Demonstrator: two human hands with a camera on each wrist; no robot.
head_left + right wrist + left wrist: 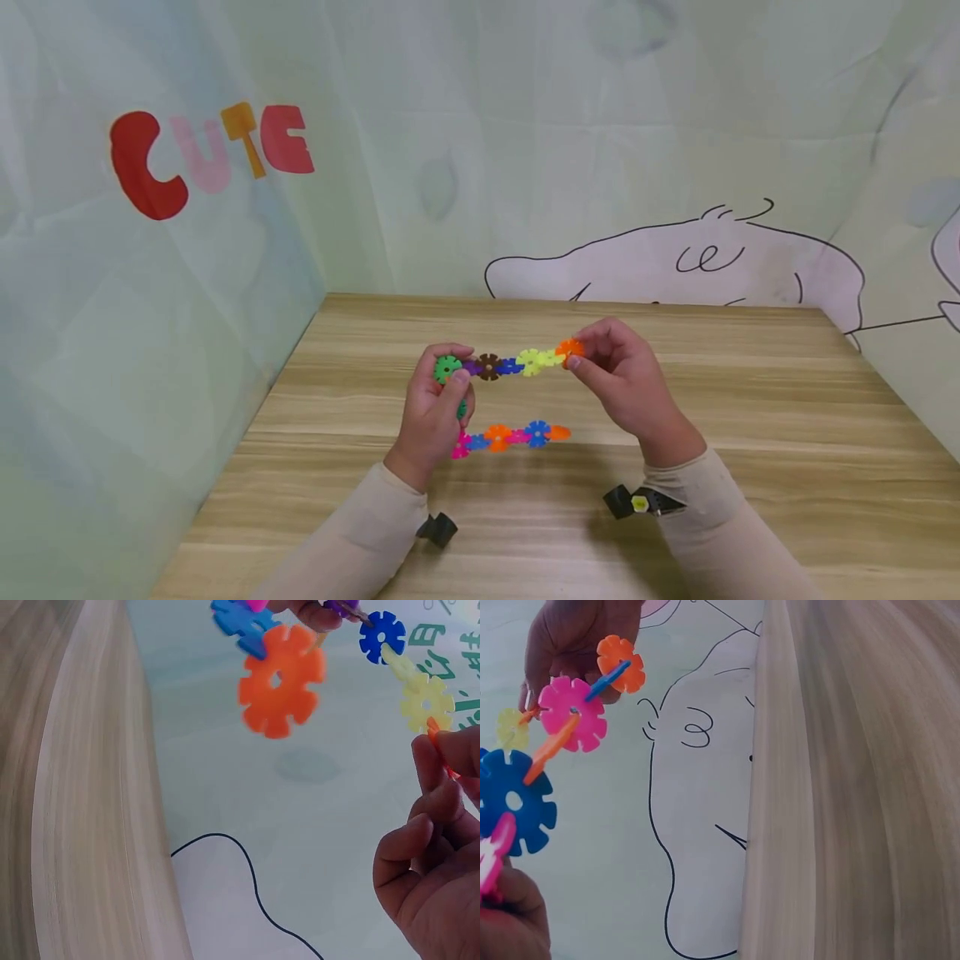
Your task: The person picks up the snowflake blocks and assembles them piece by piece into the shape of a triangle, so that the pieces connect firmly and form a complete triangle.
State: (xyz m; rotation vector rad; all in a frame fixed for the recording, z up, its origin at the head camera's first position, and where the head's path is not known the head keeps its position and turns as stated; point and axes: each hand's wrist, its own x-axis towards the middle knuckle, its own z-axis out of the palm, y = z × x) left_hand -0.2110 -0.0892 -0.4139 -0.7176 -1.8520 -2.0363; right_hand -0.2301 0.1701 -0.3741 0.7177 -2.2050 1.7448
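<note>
Here, the left hand [435, 408] pinches the green disc [447, 367] at the left end of the upper chain [510, 363] of interlocked snowflake pieces, thumb and fingers curled round it. From there the chain runs nearly level to the right, rising slightly, through purple, brown, blue and yellow-green pieces to the orange disc [570, 348], which the right hand [626, 387] pinches between thumb and fingertips. So the long axis lies straight across between the two hands, held above the wooden table [750, 467], each hand at its own end. Just below and nearer the person, a second chain [510, 437] hangs roughly parallel, its left end meeting the left hand's fingers; whether it touches the table I cannot tell.
</note>
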